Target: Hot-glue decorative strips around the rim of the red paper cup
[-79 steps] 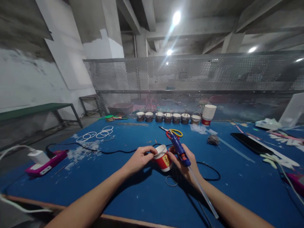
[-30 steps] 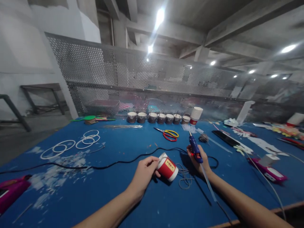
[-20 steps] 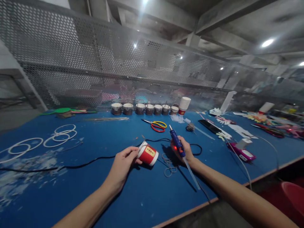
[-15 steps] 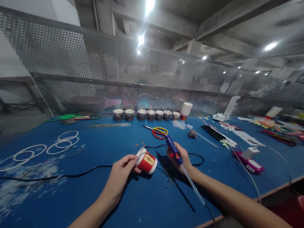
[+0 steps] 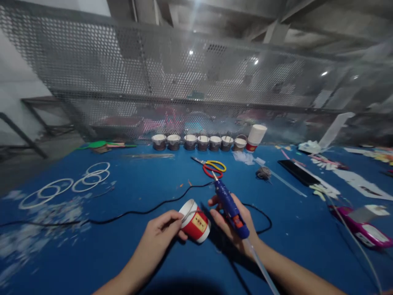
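A: Where's the cup (image 5: 190,231)?
B: Tilted between the hands, mouth facing the left hand (image 5: 162,231), whose thumb and fingers pinch its rim. A thin grey strand crosses the rim there.
A: Anything written on it?
B: A yellow label (image 5: 199,223) on the red band carries dark characters, too small to read.
A: And the right hand (image 5: 247,217)?
B: Wrapped loosely round the blue glue gun (image 5: 229,205), thumb and forefinger apart beside the cup. Pale marks on the barrel are too blurred to make out.
A: Where does the nozzle point?
B: Away from the wearer, near the scissors (image 5: 211,167) with one red and one yellow handle. Beyond them, seven small pails (image 5: 202,143) line the blue table (image 5: 138,172), beside stacked cups (image 5: 255,137).
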Tool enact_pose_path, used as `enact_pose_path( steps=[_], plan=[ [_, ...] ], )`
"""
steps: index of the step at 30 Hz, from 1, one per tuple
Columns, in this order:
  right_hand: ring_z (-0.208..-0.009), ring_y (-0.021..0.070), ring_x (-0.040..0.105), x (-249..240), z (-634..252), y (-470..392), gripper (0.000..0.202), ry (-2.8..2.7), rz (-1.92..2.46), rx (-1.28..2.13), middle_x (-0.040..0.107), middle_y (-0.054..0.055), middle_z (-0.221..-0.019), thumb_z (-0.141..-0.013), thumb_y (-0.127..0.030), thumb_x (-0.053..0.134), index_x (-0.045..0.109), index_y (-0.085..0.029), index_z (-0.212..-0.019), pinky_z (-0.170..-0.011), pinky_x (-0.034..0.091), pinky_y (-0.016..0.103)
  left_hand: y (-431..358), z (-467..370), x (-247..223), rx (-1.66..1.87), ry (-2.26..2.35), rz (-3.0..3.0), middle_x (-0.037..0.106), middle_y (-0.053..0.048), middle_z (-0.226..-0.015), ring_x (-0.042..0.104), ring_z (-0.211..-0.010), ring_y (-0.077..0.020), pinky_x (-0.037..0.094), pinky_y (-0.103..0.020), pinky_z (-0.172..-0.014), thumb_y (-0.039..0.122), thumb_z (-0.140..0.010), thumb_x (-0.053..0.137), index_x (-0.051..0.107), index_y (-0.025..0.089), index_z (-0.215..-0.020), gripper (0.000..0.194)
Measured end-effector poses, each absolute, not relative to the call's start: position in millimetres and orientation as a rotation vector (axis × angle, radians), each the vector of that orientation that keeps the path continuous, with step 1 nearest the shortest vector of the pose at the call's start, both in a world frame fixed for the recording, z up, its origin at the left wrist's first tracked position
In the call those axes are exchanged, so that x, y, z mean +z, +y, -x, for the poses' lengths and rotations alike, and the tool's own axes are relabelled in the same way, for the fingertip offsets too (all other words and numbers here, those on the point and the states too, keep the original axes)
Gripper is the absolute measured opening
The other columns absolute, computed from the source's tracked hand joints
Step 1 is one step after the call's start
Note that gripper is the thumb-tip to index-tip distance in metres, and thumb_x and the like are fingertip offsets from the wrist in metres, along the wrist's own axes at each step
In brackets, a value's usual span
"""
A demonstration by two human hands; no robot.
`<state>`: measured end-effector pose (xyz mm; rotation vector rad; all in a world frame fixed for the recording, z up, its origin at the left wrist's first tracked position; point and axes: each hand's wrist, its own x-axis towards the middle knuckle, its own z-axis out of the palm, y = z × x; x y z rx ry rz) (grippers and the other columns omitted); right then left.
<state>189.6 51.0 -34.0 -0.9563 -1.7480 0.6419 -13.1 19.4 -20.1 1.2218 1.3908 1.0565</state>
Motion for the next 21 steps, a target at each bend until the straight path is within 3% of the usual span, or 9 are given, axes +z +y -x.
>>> enact_pose_path(
  steps=[13,21],
  plan=[
    [-0.065,0.0141,0.062,-35.2,-176.9,44.9,0.007,-1.833,0.851,0.613,0.065,0.001,-0.079,-0.086,-0.028,0.059,0.056,-0.022,-0.088,-0.06,0.05,0.024,13.5,8.5,-10.7,1.065,1.363,-1.421,0.065,-0.003,-0.06,0.061,-0.059,-0.0155,0.047,-0.025,-0.063,0.032,-0.077,0.056,0.069,0.017,-0.067,0.022],
    [-0.068,0.015,0.06,-37.9,-171.1,47.9,0.005,-1.833,0.726,0.603,0.065,0.003,-0.078,-0.082,-0.022,0.061,0.057,-0.02,-0.084,-0.063,0.048,0.024,14.4,15.7,-34.5,1.159,1.376,-1.547,0.062,0.0,-0.051,0.059,-0.05,-0.0156,0.046,-0.022,-0.05,0.044,-0.073,0.058,0.068,0.02,-0.072,0.026]
  ],
)
